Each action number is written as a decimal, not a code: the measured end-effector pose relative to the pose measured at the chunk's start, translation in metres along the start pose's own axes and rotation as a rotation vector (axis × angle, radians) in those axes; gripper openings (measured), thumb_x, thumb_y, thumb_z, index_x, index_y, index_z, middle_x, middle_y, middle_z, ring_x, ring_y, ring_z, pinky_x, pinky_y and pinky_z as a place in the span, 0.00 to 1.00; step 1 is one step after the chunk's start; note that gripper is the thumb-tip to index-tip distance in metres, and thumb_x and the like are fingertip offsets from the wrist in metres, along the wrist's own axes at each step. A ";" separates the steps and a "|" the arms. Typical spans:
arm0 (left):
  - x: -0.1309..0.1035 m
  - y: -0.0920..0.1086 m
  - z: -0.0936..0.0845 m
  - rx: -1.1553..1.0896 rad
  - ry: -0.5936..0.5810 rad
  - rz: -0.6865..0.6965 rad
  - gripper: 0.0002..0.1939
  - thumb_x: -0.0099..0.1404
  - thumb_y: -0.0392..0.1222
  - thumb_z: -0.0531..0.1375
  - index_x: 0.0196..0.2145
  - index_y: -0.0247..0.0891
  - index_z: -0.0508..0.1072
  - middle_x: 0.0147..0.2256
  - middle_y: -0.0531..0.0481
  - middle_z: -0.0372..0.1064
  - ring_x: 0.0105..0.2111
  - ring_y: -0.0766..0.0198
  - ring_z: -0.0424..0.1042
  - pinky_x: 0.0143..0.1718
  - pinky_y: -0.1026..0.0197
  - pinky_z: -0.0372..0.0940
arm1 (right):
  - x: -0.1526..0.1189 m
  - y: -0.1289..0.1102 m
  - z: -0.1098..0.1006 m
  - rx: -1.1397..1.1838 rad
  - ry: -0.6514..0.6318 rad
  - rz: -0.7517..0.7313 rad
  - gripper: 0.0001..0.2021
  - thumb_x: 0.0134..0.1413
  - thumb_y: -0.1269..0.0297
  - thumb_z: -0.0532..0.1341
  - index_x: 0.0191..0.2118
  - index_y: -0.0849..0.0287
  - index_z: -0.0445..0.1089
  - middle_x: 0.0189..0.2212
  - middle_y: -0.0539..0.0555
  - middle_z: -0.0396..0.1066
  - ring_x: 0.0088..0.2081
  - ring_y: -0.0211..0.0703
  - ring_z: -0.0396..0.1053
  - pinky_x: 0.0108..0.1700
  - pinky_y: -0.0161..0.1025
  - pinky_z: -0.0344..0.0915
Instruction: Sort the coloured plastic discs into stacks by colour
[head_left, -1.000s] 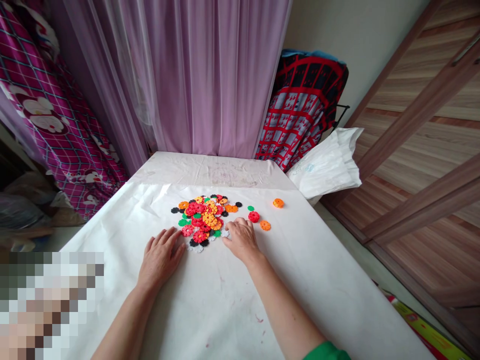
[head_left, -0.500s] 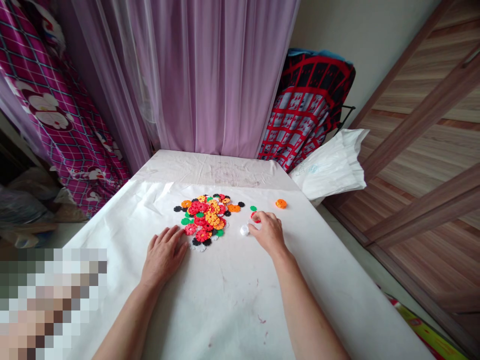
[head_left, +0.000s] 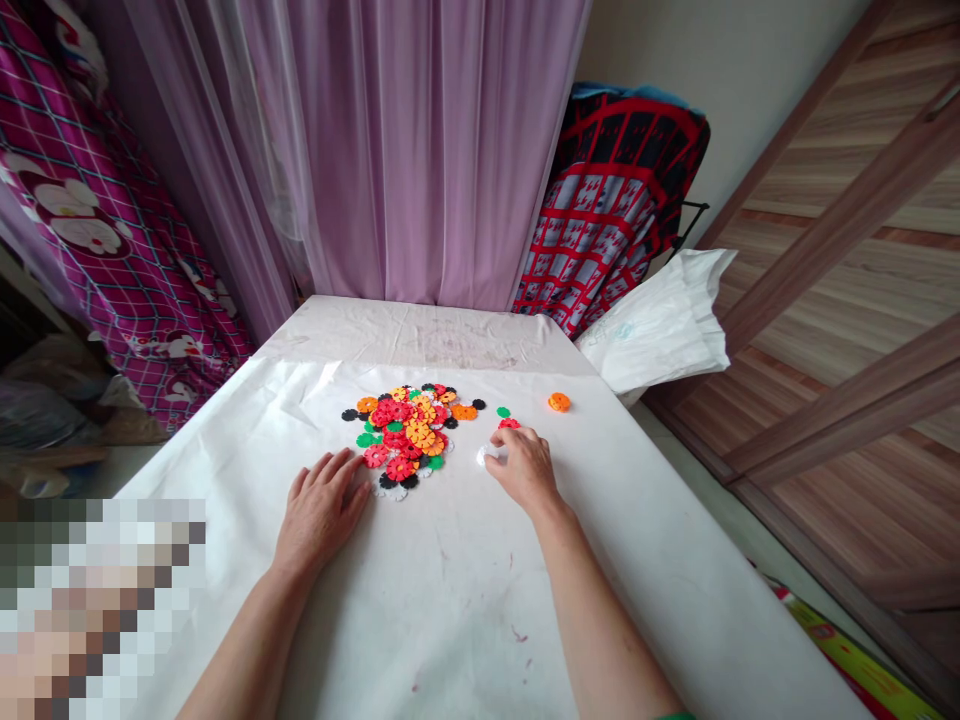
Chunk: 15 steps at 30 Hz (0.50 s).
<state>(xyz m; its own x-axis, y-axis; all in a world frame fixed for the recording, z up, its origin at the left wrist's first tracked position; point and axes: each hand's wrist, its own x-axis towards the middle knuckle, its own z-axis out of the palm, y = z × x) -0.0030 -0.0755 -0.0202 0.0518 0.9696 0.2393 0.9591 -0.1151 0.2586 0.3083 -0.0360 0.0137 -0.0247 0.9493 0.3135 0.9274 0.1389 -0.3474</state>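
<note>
A heaped pile of flower-shaped plastic discs (head_left: 401,435) in red, orange, black, green and white lies mid-table. My left hand (head_left: 322,505) rests flat with fingers stretched out, its fingertips at the pile's near left edge. To the right of the pile, my right hand (head_left: 525,470) curls its thumb and fingers around a small white stack of flower discs (head_left: 481,456), which sits on the table; part of it is hidden by the fingers. Just beyond those fingers lie a red disc (head_left: 509,424) and a green disc (head_left: 503,412).
An orange stack of discs (head_left: 559,402) stands farther right. White cloth covers the table (head_left: 465,620). A white bag (head_left: 660,330) leans beyond the right edge, near a chair draped in red-patterned cloth (head_left: 600,210). Purple curtains (head_left: 420,150) hang behind.
My right hand has shifted slightly left, its fingers closing around the white stack and uncovering more of the red disc. My left hand stays by the pile. The view has shifted a little.
</note>
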 end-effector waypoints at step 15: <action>0.000 0.001 0.000 0.001 -0.016 0.010 0.27 0.69 0.55 0.48 0.60 0.44 0.68 0.63 0.44 0.63 0.64 0.48 0.58 0.63 0.40 0.51 | -0.025 0.022 -0.002 0.066 0.155 -0.028 0.07 0.58 0.67 0.56 0.34 0.54 0.72 0.33 0.51 0.76 0.32 0.40 0.70 0.36 0.36 0.60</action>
<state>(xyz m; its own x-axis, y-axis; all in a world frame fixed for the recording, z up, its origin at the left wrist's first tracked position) -0.0022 -0.0758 -0.0205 0.0656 0.9717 0.2267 0.9587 -0.1244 0.2557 0.3297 -0.0569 0.0001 0.0120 0.8905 0.4548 0.9004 0.1882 -0.3923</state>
